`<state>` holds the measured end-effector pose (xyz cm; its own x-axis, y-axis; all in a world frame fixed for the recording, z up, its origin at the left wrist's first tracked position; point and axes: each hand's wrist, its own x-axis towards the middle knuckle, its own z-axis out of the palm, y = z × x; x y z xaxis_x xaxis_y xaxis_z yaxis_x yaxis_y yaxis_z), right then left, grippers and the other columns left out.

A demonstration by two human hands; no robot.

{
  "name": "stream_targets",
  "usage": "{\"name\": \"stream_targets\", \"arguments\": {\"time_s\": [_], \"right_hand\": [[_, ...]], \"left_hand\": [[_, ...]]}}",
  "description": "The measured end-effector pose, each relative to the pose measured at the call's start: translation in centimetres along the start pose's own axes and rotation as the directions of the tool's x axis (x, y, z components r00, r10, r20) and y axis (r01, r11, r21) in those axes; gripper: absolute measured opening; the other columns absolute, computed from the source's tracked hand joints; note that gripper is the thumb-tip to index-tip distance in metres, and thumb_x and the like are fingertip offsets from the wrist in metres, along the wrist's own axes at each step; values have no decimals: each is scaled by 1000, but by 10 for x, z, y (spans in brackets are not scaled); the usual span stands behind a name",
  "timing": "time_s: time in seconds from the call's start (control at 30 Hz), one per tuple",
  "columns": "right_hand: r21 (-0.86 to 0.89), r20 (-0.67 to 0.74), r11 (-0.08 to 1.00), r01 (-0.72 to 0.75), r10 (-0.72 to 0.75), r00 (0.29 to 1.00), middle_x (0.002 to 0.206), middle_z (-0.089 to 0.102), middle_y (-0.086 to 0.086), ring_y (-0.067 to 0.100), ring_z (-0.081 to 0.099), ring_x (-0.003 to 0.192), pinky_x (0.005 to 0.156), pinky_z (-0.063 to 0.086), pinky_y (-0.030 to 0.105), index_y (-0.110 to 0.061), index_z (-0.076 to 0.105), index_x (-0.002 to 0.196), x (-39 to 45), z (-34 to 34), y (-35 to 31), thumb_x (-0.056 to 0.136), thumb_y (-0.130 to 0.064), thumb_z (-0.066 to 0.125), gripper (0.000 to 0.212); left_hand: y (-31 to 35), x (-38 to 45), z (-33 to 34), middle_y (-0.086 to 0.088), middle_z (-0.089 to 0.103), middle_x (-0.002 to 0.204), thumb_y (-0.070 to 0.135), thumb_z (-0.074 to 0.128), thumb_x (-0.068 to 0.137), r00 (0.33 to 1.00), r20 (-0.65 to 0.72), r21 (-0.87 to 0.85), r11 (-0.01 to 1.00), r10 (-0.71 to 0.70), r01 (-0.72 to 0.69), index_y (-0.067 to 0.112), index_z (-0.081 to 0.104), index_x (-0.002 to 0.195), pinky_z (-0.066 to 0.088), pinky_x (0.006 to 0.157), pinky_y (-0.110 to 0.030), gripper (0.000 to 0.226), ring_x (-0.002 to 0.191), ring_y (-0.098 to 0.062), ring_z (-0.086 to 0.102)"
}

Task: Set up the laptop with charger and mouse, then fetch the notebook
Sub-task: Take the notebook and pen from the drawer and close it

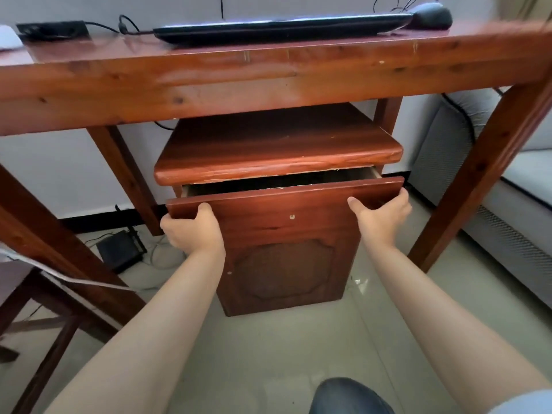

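Both hands grip the top edge of the cabinet's drawer front (pixel 283 201), the left hand (pixel 191 228) curled round its left corner and the right hand (pixel 385 215) hooked over the right. The glossy reddish wood is smooth, so an uneven pull could jam or tip it. The notebook is not visible; the closed laptop (pixel 280 25) and mouse (pixel 433 14) sit on the tabletop (pixel 89 55).

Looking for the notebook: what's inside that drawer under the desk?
The drawer is open only a crack, both hands on its front. The gap shows only darkness; the cabinet top covers the rest. No notebook is visible.
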<state>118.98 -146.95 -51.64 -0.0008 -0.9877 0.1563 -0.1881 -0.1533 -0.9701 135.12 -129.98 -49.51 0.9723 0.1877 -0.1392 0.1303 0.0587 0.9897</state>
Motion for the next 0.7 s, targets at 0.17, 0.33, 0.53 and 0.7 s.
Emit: {"name": "stream_targets", "arguments": {"time_s": [0.17,0.33,0.53,0.7], "right_hand": [[-58,43,994,92,-90,995,145,26,17,29,30,133,111,28,40,-6,19,140,-18,-21,12,68,-23,81,96],[-540,159,692,479,-475,865,141,33,32,47,27,133,108,21,62,-2,44,128,-27,-26,7,60,-37,83,86],[-488,571,310,816,-593,567,100,69,20,36,62,102,107,25,59,-2,64,98,-26,-10,-21,72,-38,74,46],[-391,740,281,876,-470,481,101,65,12,29,58,98,86,43,39,-6,59,98,-33,-1,-26,82,-41,62,39]], "left_hand": [[-16,-9,-25,-17,40,140,5,66,76,987,125,151,981,104,-123,3,28,137,33,112,-43,72,130,-31,39],[-20,-18,-32,-24,11,153,21,73,75,872,310,487,725,379,-488,-4,6,143,7,118,-45,98,143,-35,8],[-2,-11,-31,-11,56,130,40,64,81,537,662,487,246,523,-838,11,56,121,4,115,-52,50,131,-28,39],[1,-12,-34,-9,70,101,36,66,80,502,741,441,240,447,-865,12,69,99,33,97,-41,31,103,-28,57]]}}
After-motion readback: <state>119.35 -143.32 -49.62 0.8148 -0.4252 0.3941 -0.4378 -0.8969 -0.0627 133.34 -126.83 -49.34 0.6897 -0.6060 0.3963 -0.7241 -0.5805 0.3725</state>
